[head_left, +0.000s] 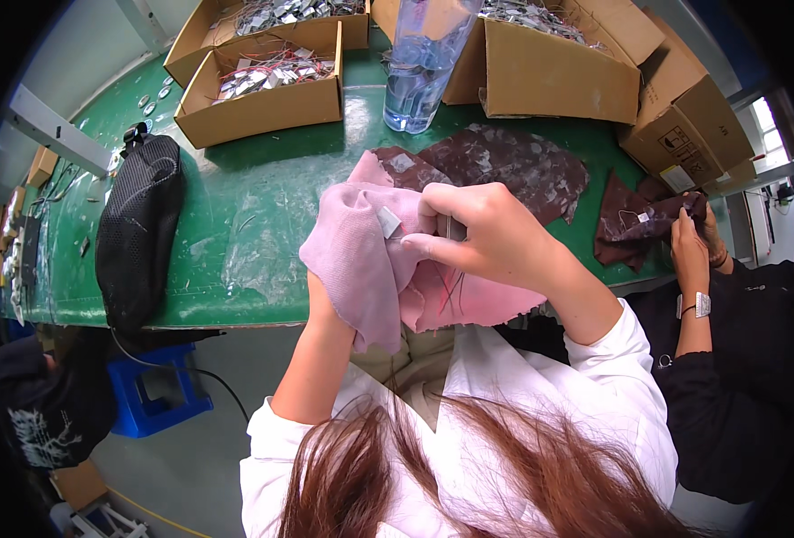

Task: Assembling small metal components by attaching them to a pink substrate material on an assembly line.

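A pink cloth (347, 242) drapes over my left hand, hiding its fingers; only the wrist shows below the fabric. On the cloth's upper side lies a small silver square piece (388, 221). My right hand (479, 229) is closed in a pinch just right of that piece, around a small grey metal tool (455, 228) mostly covered by the fingers. Thin red and dark wires (451, 291) hang below my right hand in front of the cloth's lower part. Behind both hands, a stained dark brown cloth (513, 166) lies on the green table (262, 269).
Cardboard boxes (276, 112) of silver pieces and wires line the back. A clear water bottle (415, 90) stands before them. At left lies a black mesh pouch (141, 224). A co-worker's hands (691, 238) hold brown cloth at right. A blue stool (159, 394) stands lower left.
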`<state>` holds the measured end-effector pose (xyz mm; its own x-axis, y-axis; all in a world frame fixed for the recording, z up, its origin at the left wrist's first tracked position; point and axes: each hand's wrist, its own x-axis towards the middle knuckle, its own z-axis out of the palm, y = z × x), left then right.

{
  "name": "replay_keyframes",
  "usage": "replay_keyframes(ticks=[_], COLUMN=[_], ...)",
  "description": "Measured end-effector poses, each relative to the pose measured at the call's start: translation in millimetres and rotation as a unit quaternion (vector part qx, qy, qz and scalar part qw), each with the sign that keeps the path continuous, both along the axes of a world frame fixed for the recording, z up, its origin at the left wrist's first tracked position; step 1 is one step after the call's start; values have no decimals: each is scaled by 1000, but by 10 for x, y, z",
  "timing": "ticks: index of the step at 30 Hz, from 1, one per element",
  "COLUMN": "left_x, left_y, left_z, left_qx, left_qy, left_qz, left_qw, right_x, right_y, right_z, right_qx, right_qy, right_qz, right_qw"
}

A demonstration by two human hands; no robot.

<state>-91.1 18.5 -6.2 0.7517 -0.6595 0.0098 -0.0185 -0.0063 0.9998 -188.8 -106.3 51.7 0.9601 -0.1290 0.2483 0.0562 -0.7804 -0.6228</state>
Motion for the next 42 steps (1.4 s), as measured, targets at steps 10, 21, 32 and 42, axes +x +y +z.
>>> replay_keyframes(ticks=[10,21,32,42], left_x=[129,122,148,84], left_y=[-18,169,23,3], left_z=[13,-410,-106,-18], left_qx=[21,-262,-120,-14], left_qy=[-107,236,205,147], left_qz=[-110,-105,-179,-158], left_qw=[988,930,955,976], right_x=[207,240,537,681], right_y=[59,66,62,36], right_z=[-37,-188,-163,-304], right_qx=[-204,-284,-68,-11], right_qy=[35,-59,0,62], right_qz=[33,15,1,-57], right_qw=[978,957,998,996])
